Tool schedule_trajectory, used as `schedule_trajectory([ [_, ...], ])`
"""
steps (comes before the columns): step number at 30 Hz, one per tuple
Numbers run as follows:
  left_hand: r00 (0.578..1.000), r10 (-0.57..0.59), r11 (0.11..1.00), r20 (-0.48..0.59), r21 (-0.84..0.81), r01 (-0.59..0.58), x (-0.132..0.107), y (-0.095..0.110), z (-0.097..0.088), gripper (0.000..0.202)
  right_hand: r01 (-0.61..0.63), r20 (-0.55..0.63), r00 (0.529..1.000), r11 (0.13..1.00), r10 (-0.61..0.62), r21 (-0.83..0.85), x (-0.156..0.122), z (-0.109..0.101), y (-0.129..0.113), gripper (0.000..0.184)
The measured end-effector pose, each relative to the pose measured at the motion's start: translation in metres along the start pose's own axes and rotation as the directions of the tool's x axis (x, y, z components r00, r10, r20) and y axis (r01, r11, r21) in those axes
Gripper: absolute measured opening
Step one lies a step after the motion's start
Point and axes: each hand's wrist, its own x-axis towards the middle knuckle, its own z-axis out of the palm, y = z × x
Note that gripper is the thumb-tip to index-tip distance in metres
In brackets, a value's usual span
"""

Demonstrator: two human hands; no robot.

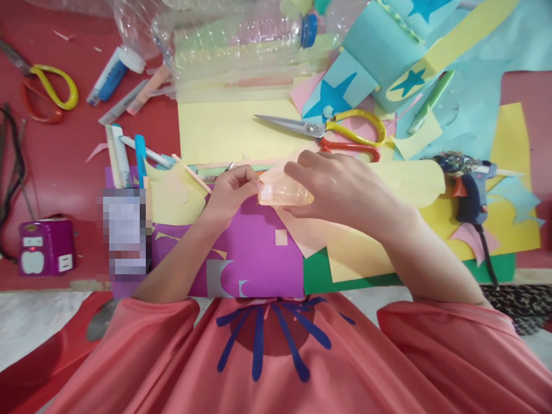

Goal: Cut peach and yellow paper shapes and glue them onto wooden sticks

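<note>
A small clear plastic piece (287, 191), narrowing to the right and shiny, is held level between my two hands over a purple sheet (259, 253). My left hand (235, 192) pinches its left end between thumb and fingertips. Around its right end curl the fingers of my right hand (332, 181), palm down, hiding part of it. Peach paper (308, 236) lies under and behind the piece, so its exact kind is hard to make out. Just beyond my right hand rest scissors (321, 127) with yellow and red handles.
Large clear plastic bottles (241, 34) lie at the back. A blue box with stars (379, 52) stands back right. To the right is a glue gun (472, 190) with its cord. On the left are a phone (125, 230), a purple device (46, 247), markers (118, 155) and other scissors (47, 89).
</note>
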Motion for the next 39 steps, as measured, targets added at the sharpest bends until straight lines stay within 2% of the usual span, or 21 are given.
schedule_trajectory([
  [8, 0.996, 0.090, 0.995, -0.030, 0.036, -0.089, -0.001, -0.001, 0.003, 0.032, -0.059, -0.007, 0.998, 0.998, 0.059, -0.010, 0.000, 0.000, 0.008, 0.028],
  [17, 0.995, 0.080, 0.996, -0.063, 0.034, -0.078, -0.002, 0.004, 0.008, 0.052, -0.083, -0.056, 0.995, 0.996, 0.083, 0.015, -0.001, 0.002, 0.010, 0.031],
  [24, 0.992, 0.095, 0.995, -0.082, 0.030, -0.092, -0.003, 0.002, 0.008, 0.039, -0.070, -0.035, 0.997, 0.998, 0.070, 0.003, -0.001, 0.001, 0.009, 0.032],
  [31, 0.999, -0.001, 1.000, -0.037, -0.025, 0.000, 0.001, -0.004, 0.003, 0.040, -0.063, -0.016, 0.998, 0.998, 0.063, -0.004, -0.001, 0.000, 0.007, 0.031],
  [36, 0.998, -0.050, 0.993, 0.044, -0.106, 0.055, -0.001, 0.002, 0.002, 0.041, -0.037, -0.014, 0.999, 0.999, 0.037, -0.016, 0.000, -0.002, 0.004, 0.027],
  [39, 0.994, -0.094, 0.981, 0.054, -0.165, 0.102, -0.002, 0.007, 0.002, 0.044, -0.016, -0.028, 1.000, 1.000, 0.015, -0.017, -0.001, -0.002, 0.002, 0.025],
])
